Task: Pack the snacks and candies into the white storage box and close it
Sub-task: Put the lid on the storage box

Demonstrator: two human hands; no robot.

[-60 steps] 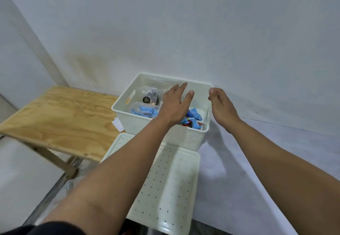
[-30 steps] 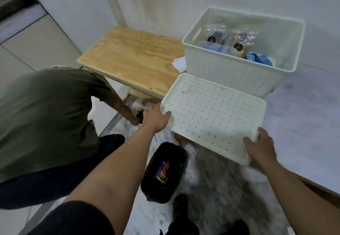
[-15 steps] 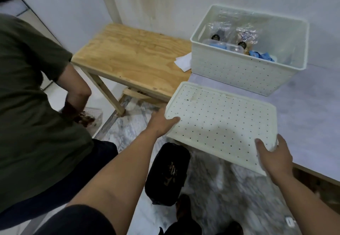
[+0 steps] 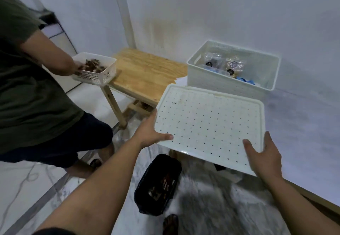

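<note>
Snacks [image 4: 230,67] already sit in your white storage box [image 4: 228,85] at upper right; your left hand [image 4: 150,133] and right hand [image 4: 265,158] grip its lid [image 4: 207,124], not yet fitted.

White tabletop [image 4: 301,124], right: open white storage box [image 4: 220,83] stands at its far end. Wooden bench [image 4: 147,74], left of the box, touching the tabletop; sheet of paper [image 4: 181,82] lies at their junction. Marbled floor [image 4: 202,198]: black bag [image 4: 158,183].

Perforated lid [image 4: 207,122] between both hands
</note>
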